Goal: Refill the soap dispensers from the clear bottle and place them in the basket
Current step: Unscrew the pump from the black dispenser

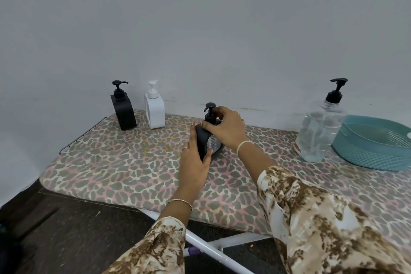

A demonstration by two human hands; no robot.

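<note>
Left hand (195,158) clamps the black dispenser (202,138) steady | right hand (225,128) curls round its pump (210,111), likely to unscrew | clear bottle (318,133) touching basket (373,153)

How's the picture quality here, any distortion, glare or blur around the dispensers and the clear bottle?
Head view: wide-angle lens bows the far edge of the ironing board; light is soft and even, shadows faint; the clear bottle carries pale reflections, no harsh glare; the held black dispenser, left hand and right hand look sharp.
</note>
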